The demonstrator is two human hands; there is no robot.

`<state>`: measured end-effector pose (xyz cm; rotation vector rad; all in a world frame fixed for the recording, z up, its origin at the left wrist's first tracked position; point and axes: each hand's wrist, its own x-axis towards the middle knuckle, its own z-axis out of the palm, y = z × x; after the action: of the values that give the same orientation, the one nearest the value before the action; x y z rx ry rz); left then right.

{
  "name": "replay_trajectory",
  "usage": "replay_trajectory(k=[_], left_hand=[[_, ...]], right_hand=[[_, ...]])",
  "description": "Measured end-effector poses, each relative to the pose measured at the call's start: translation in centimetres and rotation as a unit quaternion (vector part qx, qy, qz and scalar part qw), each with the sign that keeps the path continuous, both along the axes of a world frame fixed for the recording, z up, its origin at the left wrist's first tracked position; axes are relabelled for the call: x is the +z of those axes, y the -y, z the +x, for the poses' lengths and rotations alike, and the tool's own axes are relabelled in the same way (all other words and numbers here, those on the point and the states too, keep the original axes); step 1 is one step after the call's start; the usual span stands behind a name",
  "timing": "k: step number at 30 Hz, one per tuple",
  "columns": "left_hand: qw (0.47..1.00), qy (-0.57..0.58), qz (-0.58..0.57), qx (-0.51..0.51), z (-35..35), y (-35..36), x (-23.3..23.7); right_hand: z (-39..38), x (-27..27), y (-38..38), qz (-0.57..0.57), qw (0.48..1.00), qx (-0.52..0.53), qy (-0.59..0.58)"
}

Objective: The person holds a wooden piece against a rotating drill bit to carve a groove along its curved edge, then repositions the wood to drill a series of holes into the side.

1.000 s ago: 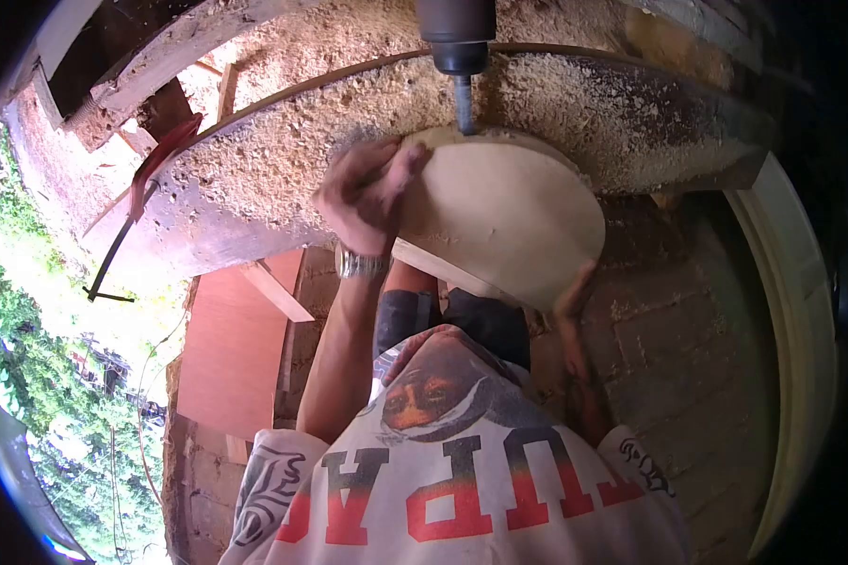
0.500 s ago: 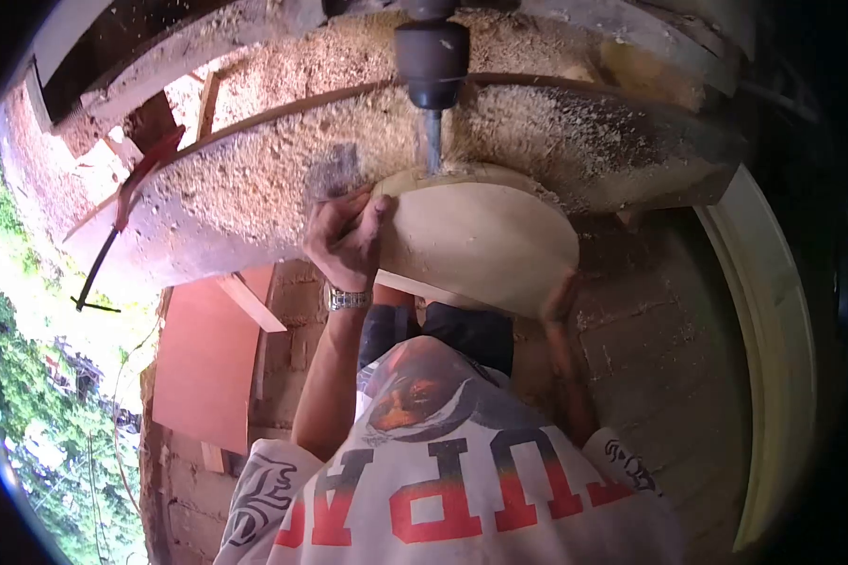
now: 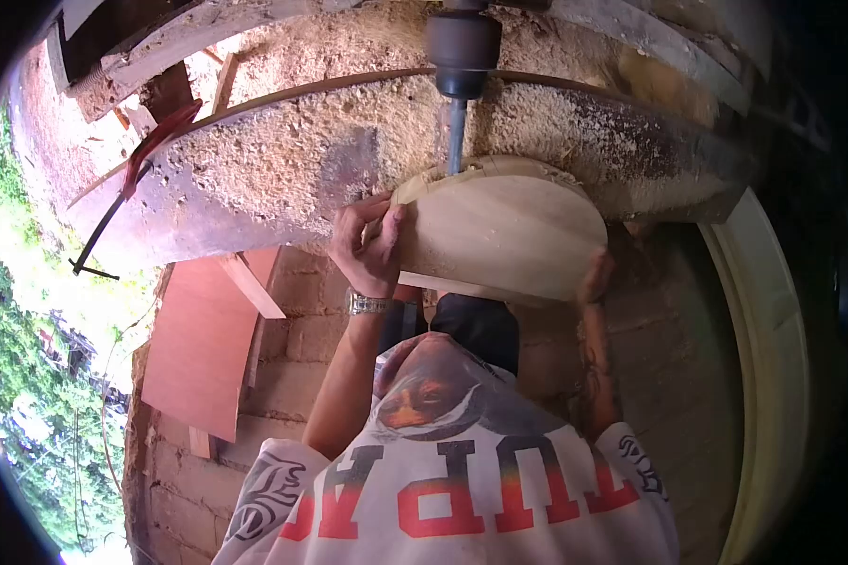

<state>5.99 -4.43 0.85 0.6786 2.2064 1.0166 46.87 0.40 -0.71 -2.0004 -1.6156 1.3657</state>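
A pale wooden board with a rounded outline lies partly on a sawdust-covered work table, its near side jutting out over the edge. My left hand, with a metal watch at the wrist, grips the board's left end, thumb on top. At the right end, my right hand is closed around the rim; its fingers are partly hidden and dim. Above the board's far edge hangs a dark drill chuck holding a slim metal bit. The bit's tip meets the board's far left edge, close to my left hand.
Sawdust coats the curved table. A red-handled tool with a black bar hangs off its left side. Below stands a reddish panel against a block wall. A pale curved strip runs down the right. Wood scraps lie behind the table.
The whole view has shifted, so table, chuck and board appear farther right. Both hands keep their hold, and the board has turned slightly, its right end swinging away from my body.
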Motion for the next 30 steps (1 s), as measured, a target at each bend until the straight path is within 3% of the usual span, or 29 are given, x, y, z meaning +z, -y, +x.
replay_trajectory(k=[10,13,15,17,21,24,26,30], left_hand=[[0.997,-0.068,0.000,-0.041,-0.7,-2.9,0.2],[0.992,-0.115,-0.016,-0.057,-2.2,-5.9,-0.1],[0.996,-0.076,-0.002,-0.052,-4.6,-9.8,-0.2],[0.995,-0.091,0.004,-0.040,-4.2,-8.5,-0.9],[0.993,-0.089,0.016,-0.069,-4.5,-8.9,-0.5],[0.991,-0.073,0.039,-0.102,-4.8,-8.4,-0.2],[0.993,-0.064,0.030,-0.098,-4.2,-6.6,-0.5],[0.992,-0.075,0.017,-0.098,-2.6,-2.2,-0.4]], right_hand=[[1.9,-2.5,0.0,0.016,0.998,-0.035,0.046],[3.9,-3.6,-0.4,-0.095,0.995,-0.011,-0.013],[4.8,-2.1,0.4,-0.156,0.987,-0.004,-0.031],[4.7,-2.7,-0.4,-0.147,0.989,-0.004,-0.032],[3.0,-1.9,1.8,-0.122,0.990,-0.066,-0.006],[-1.1,-1.0,4.6,-0.090,0.980,-0.180,0.015],[1.6,-2.7,6.7,-0.076,0.968,-0.240,0.005],[1.6,-1.2,7.3,-0.008,0.991,-0.104,0.083]])
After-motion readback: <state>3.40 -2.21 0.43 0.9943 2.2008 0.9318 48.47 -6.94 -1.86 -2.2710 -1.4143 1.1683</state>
